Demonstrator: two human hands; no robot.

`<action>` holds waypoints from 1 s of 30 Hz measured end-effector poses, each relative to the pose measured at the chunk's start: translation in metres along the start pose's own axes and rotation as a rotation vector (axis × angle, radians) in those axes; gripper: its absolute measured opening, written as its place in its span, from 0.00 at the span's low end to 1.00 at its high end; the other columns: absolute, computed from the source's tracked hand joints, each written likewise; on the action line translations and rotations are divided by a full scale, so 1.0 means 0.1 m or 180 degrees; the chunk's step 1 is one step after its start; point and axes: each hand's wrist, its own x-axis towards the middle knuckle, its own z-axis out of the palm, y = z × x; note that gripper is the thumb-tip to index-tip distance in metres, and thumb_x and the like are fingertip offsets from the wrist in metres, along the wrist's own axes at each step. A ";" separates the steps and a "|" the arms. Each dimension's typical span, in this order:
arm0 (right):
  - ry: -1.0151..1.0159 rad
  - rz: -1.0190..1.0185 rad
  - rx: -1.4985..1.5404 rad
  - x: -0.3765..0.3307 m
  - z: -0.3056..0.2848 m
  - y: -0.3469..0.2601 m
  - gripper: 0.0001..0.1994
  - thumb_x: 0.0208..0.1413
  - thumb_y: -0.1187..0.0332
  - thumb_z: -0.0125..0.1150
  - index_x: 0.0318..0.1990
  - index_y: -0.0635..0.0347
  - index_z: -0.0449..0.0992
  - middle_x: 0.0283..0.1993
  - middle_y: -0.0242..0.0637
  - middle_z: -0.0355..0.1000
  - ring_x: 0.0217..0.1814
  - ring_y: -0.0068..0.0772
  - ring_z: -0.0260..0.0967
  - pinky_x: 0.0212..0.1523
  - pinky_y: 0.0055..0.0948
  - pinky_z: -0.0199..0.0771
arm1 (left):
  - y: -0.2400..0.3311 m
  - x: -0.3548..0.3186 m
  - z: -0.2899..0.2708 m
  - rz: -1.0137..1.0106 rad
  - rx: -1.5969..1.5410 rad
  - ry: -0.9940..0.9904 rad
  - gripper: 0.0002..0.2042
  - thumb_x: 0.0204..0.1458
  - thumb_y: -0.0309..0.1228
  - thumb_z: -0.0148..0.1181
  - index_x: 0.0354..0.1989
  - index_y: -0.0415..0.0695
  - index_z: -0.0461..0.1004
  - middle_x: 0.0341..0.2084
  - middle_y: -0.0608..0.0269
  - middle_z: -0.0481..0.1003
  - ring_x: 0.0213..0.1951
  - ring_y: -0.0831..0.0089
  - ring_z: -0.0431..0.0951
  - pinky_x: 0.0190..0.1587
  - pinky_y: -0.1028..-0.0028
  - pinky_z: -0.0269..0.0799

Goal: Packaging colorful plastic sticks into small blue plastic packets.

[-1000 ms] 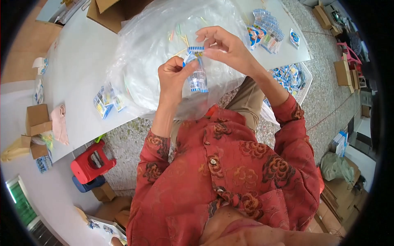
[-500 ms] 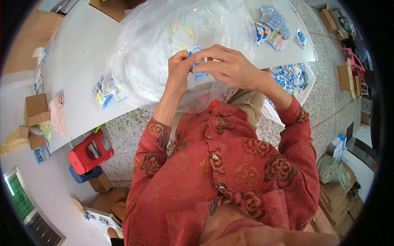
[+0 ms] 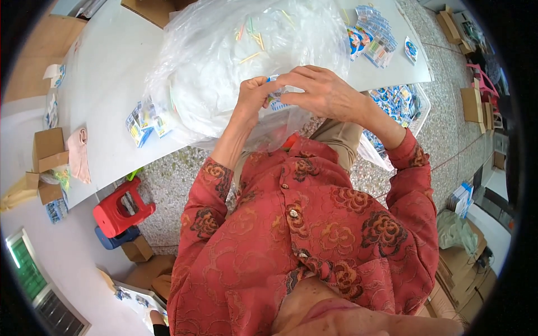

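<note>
A small blue-and-white printed packet (image 3: pixel 277 101) is held between my two hands above a large clear plastic bag (image 3: pixel 207 84). My left hand (image 3: pixel 252 99) is closed, pinching the packet's left edge. Bent over it from the right, my right hand (image 3: pixel 328 92) has thumb and fingers around the packet's other side, covering part of it. Several thin coloured sticks (image 3: pixel 259 40) lie on the bag just beyond my hands. Fanned packets (image 3: pixel 378 39) lie on the table to the right, with one single packet (image 3: pixel 411 51) beside them. More packets (image 3: pixel 143 124) lie at the bag's left.
A white basket (image 3: pixel 424 106) full of packets stands right of my legs, below the table (image 3: pixel 106 112). On the table's left are a pink cloth (image 3: pixel 79 157) and a cardboard box (image 3: pixel 49 147). A red stool (image 3: pixel 115 215) stands on the floor at left.
My hands have shifted slightly to the right with the packet. More of the packet's face shows between my fingers, and my right hand has tilted a little.
</note>
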 end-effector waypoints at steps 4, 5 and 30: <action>-0.0042 -0.0265 -0.0235 -0.07 -0.03 0.01 0.12 0.42 0.72 0.56 0.38 0.54 0.73 0.49 0.33 0.68 0.43 0.36 0.68 0.41 0.33 0.72 | -0.08 0.03 -0.01 -0.0124 -0.0079 -0.0051 0.10 0.44 0.32 0.63 0.16 0.46 0.71 0.13 0.73 0.69 0.14 0.87 0.61 0.16 0.84 0.52; -0.0040 -0.0262 -0.0237 -0.09 -0.04 0.02 0.12 0.42 0.72 0.56 0.38 0.54 0.73 0.49 0.33 0.68 0.43 0.36 0.68 0.41 0.33 0.72 | -0.08 0.02 0.00 -0.0171 -0.0091 -0.0028 0.10 0.44 0.32 0.63 0.16 0.46 0.71 0.13 0.73 0.69 0.14 0.87 0.61 0.16 0.84 0.52; 0.0808 0.1036 0.0201 -0.12 0.19 0.02 0.05 0.46 0.70 0.62 0.28 0.60 0.74 0.26 0.32 0.69 0.25 0.30 0.67 0.25 0.25 0.69 | -0.09 -0.32 0.14 0.1383 0.0025 0.0432 0.17 0.51 0.38 0.58 0.44 0.41 0.67 0.39 0.63 0.71 0.37 0.78 0.72 0.41 0.75 0.67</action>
